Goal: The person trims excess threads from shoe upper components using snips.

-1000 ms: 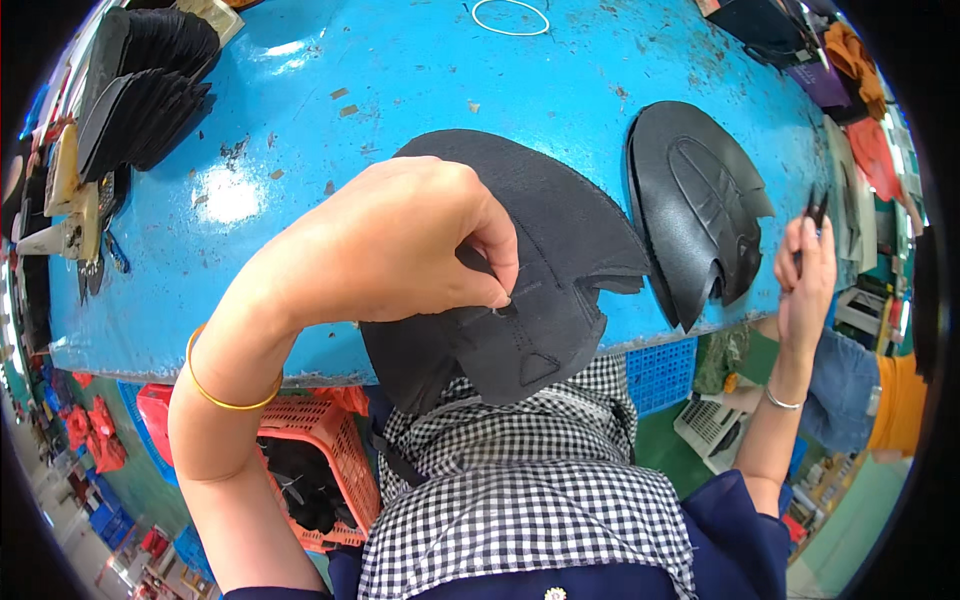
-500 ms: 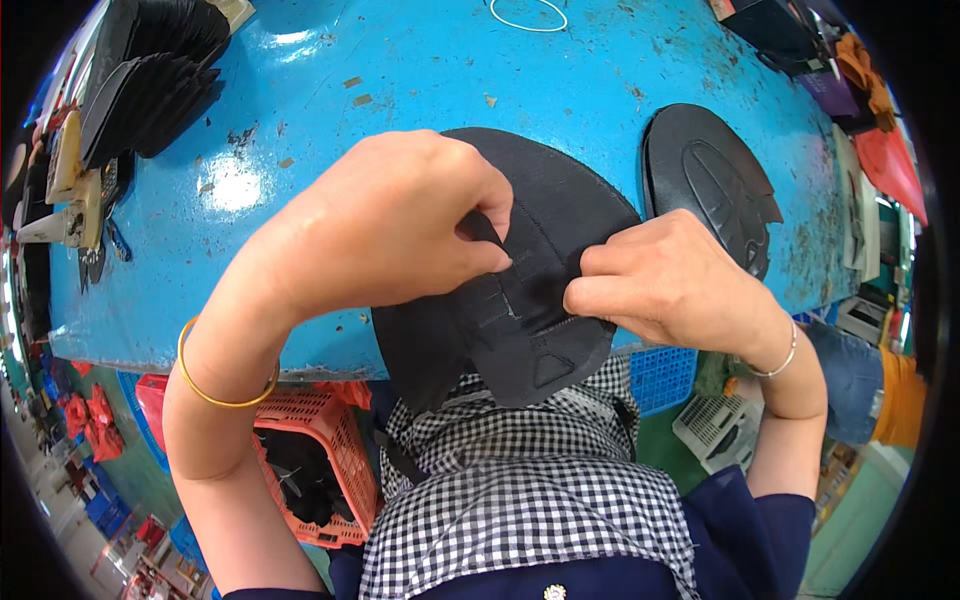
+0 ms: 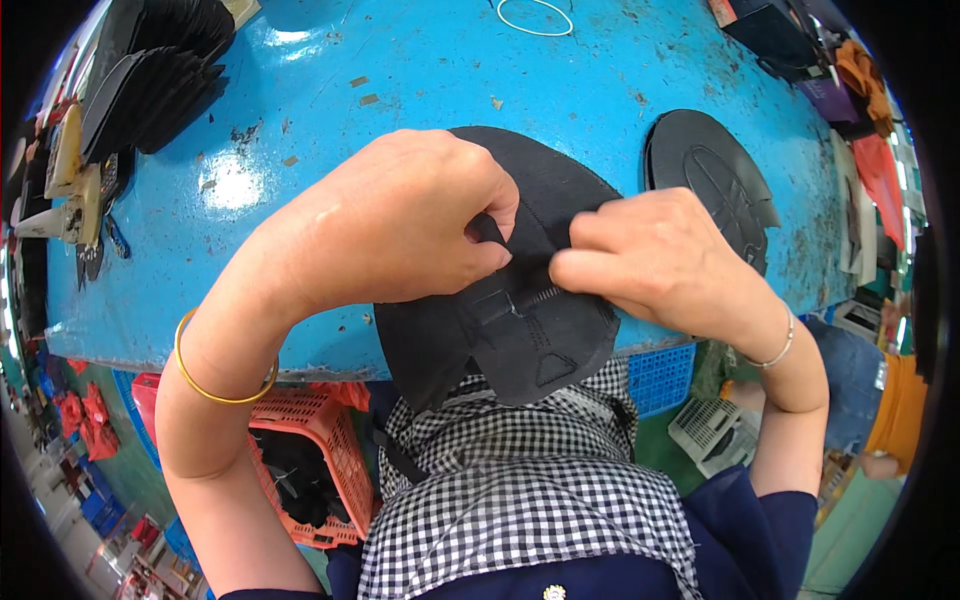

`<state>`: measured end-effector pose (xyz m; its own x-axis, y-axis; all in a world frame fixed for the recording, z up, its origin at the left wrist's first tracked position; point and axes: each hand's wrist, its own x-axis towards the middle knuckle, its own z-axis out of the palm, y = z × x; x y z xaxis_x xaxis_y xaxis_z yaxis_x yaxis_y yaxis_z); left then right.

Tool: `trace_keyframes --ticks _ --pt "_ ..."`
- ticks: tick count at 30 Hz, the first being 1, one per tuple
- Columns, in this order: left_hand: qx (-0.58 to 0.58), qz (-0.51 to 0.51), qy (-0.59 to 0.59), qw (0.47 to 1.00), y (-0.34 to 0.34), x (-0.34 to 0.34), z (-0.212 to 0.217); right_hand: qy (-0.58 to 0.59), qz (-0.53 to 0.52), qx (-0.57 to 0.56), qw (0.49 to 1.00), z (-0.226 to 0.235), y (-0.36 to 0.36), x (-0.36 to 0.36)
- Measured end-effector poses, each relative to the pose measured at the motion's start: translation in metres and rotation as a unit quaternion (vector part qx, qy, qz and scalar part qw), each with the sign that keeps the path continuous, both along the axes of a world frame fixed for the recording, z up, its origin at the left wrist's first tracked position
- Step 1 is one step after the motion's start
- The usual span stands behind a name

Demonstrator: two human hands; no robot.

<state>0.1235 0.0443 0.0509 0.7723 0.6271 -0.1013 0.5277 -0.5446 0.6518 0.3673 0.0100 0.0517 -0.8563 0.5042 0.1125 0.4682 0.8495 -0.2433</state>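
Note:
A black stitched panel (image 3: 540, 345), rounded at the far end, lies over the table's near edge and hangs towards my apron. It bears seam lines and a small triangular outline near its lower edge. Above its middle, my left hand (image 3: 400, 220) pinches a raised fold of the black material between thumb and fingers. My right hand (image 3: 650, 255) is curled in a pinch over the panel's right half; whatever sits between its fingertips is hidden. Beyond that hand rest similar black panels (image 3: 715, 165), stacked flat, with an embossed oval outline.
The blue table (image 3: 330, 110) holds a stack of black pieces (image 3: 150, 90) at the far left, beside a cream-coloured device (image 3: 75, 190). A white ring (image 3: 535, 18) lies at the far side. Below the left edge stands an orange-red basket (image 3: 340, 450) containing black pieces.
My right hand has moved slightly up and left across the panel, uncovering more of a stitched line. My left hand keeps its pinch almost in place.

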Motion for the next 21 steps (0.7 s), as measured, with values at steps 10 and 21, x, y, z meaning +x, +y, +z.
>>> trace_keyframes --ticks 10,21 --pt "-0.024 -0.046 -0.022 0.998 0.004 -0.005 0.001 0.010 -0.062 -0.053 0.997 0.007 0.004 -0.004" --pt "0.008 -0.065 -0.055 0.996 0.003 -0.011 -0.005 0.010 -0.085 -0.136 0.987 0.004 0.010 -0.015"
